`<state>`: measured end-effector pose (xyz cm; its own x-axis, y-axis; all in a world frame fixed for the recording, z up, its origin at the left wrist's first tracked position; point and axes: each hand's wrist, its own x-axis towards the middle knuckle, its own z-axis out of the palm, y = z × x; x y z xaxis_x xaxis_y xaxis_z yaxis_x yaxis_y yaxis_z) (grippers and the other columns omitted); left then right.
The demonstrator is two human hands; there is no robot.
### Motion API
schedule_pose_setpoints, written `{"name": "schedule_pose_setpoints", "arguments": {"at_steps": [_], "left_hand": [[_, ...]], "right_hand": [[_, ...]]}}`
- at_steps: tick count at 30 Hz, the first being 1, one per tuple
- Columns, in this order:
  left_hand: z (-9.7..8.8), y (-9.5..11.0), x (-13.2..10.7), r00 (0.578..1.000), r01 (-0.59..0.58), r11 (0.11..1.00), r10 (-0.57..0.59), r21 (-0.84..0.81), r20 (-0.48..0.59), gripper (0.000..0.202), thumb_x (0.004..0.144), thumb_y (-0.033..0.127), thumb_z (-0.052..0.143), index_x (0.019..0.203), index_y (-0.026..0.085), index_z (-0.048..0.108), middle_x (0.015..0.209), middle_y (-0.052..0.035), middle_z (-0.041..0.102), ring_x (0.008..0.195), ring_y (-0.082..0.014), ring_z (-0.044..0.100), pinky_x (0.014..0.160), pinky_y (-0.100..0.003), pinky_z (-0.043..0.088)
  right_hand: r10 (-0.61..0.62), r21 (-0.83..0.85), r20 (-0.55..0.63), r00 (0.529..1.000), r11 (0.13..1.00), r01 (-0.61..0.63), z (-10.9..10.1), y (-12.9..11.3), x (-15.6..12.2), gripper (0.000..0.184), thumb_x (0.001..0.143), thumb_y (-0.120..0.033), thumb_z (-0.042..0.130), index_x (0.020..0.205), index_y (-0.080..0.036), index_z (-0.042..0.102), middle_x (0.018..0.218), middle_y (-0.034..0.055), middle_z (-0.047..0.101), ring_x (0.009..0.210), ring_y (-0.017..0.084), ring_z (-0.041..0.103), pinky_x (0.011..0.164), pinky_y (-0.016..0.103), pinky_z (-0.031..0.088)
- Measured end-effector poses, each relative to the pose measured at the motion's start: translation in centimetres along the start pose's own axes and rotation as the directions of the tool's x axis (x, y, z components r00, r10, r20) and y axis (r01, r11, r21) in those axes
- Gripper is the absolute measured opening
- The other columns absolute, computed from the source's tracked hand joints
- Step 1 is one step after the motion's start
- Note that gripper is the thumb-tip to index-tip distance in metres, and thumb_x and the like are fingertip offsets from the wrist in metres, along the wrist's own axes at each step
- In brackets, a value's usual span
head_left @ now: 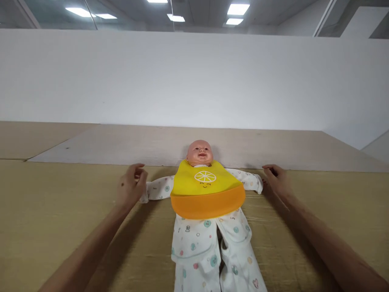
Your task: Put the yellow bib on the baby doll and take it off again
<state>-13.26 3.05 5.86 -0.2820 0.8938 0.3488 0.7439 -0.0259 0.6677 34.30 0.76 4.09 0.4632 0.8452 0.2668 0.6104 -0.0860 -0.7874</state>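
Note:
A baby doll (199, 153) lies on its back in the middle, arms spread to the sides, in a white printed outfit (194, 247). Over its chest is a yellow bib (190, 182) with a white citrus slice and a smiling face; an orange pocket (208, 205) runs along the lower edge. My left hand (131, 185) hovers by the cuff of the sleeve on the left, fingers loosely bent and apart, nothing seen in them. Beside the other cuff, my right hand (277, 180) is likewise half curled, with a gap between thumb and fingers.
Brown cardboard-like sheeting (60, 211) covers the surface under the doll. Behind its head runs a paler grey strip (136, 144), which meets a white wall or panel (194, 81). Glass and ceiling lights (238, 9) show above the panel.

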Motion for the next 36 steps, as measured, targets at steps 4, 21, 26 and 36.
{"name": "schedule_pose_setpoints", "arguments": {"at_steps": [4, 21, 26, 36], "left_hand": [[4.9, 3.6, 3.2, 0.984, 0.079, 0.929, -0.015, -0.361, 0.178, 0.033, 0.077, 0.039, 0.052, 0.101, 0.018, 0.059, 0.094, -0.0085, 0.067, 0.09, -0.0223, 0.064, 0.084, -0.035, 0.049], [12.3, 8.6, 6.5, 0.634, 0.749, 0.334, -0.112, -0.572, 0.765, 0.072, 0.087, 0.066, 0.025, 0.121, 0.01, 0.055, 0.109, -0.0199, 0.066, 0.095, -0.0302, 0.066, 0.084, -0.042, 0.052], [11.2, 8.6, 6.2, 0.692, 0.693, 0.29, -0.011, -0.66, 0.722, 0.076, 0.083, 0.071, 0.031, 0.12, 0.01, 0.058, 0.113, -0.0201, 0.066, 0.103, -0.0326, 0.064, 0.086, -0.041, 0.051], [10.0, 10.6, 1.8, 0.71, 0.629, 0.207, 0.24, -0.75, 0.662, 0.037, 0.08, 0.037, 0.059, 0.107, 0.012, 0.066, 0.102, -0.0098, 0.072, 0.1, -0.0292, 0.065, 0.089, -0.04, 0.049]], "right_hand": [[-0.05, 0.201, 0.147, 0.988, 0.979, 0.019, 3.8, -4.1, 2.3, 0.028, 0.07, -0.036, 0.057, 0.087, -0.016, 0.066, 0.082, 0.0059, 0.067, 0.074, 0.017, 0.059, 0.071, 0.031, 0.047], [-0.073, 0.488, 0.843, 0.532, 0.52, -0.701, 16.7, -9.4, 5.8, 0.078, 0.083, -0.077, 0.022, 0.109, -0.013, 0.059, 0.12, 0.0172, 0.059, 0.109, 0.028, 0.058, 0.099, 0.049, 0.044], [-0.159, 0.622, 0.755, 0.636, 0.481, -0.618, 15.3, -9.8, 5.0, 0.071, 0.085, -0.073, 0.025, 0.109, -0.016, 0.06, 0.126, 0.0133, 0.057, 0.116, 0.025, 0.055, 0.102, 0.041, 0.042], [-0.249, 0.751, 0.622, 0.743, 0.46, -0.474, 10.9, -10.0, 1.4, 0.051, 0.084, -0.066, 0.043, 0.101, -0.023, 0.064, 0.122, 0.0058, 0.061, 0.121, 0.022, 0.05, 0.106, 0.038, 0.037]]}}
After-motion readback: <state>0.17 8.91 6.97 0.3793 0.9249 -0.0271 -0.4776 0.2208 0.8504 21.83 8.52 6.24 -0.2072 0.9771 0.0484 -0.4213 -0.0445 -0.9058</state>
